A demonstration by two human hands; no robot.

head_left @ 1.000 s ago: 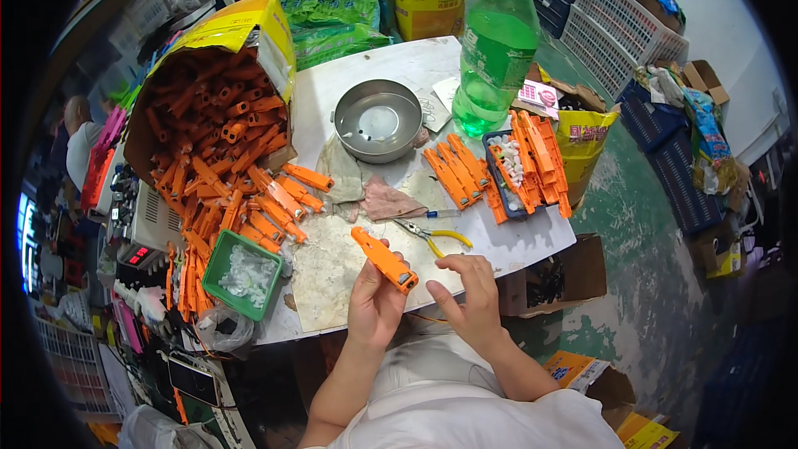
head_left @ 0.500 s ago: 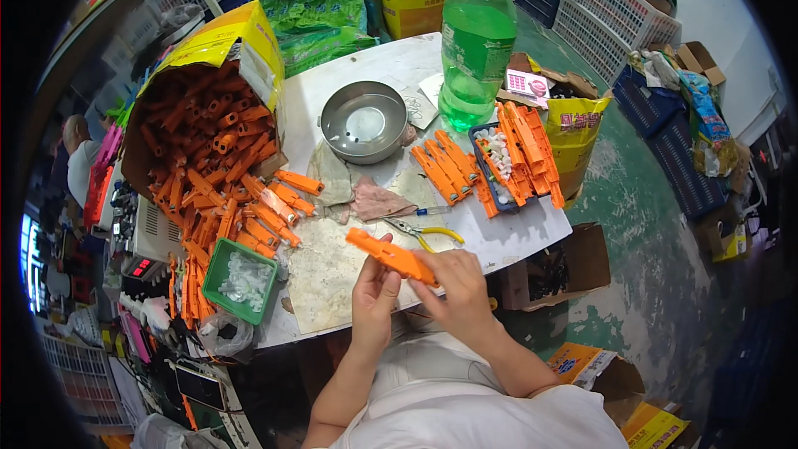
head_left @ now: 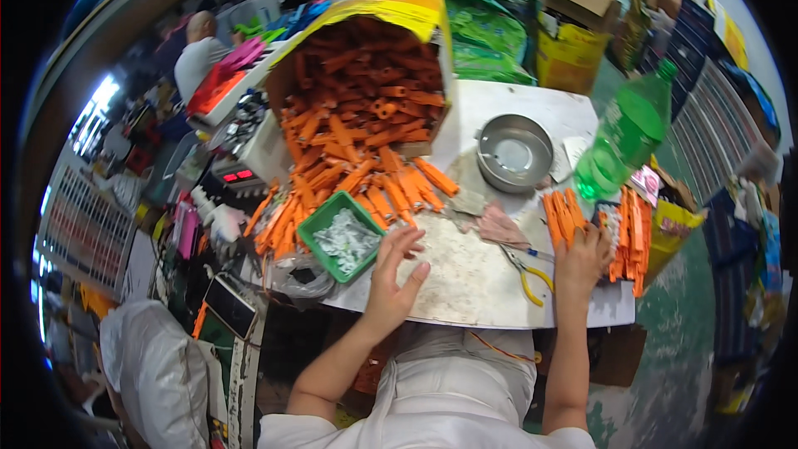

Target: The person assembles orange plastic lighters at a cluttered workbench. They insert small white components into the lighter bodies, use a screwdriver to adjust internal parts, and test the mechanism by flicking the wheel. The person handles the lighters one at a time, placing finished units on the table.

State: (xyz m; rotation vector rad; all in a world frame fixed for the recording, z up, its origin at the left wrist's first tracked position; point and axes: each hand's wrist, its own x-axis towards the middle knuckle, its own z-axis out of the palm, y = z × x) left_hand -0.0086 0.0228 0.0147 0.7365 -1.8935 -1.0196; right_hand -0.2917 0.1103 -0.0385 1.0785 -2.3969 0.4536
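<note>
My left hand [head_left: 397,278] is held over the near left part of the table with its fingers apart and nothing in it. It is nearest to a green plastic tray [head_left: 363,268] of small clear plastic pieces [head_left: 347,241]. At the right, my right hand [head_left: 584,259] reaches down with its fingers curled round an orange plastic part, which they mostly cover. It is at the near end of a short row of like orange parts [head_left: 563,212]. Just beyond it, more long orange parts [head_left: 633,237] lie over a dark bin holding small white pieces.
A yellow-edged sack [head_left: 445,33] spills orange parts [head_left: 366,137] onto the table at the left. A steel bowl [head_left: 515,154], a pink cloth [head_left: 500,226], yellow-handled pliers [head_left: 530,283] and a tall green bottle [head_left: 625,137] stand or lie about. A person [head_left: 199,54] is far left.
The view has swung left. Both hands held an orange part before my body; now my left hand has let go and moved left, while my right has carried it to the row at right.
</note>
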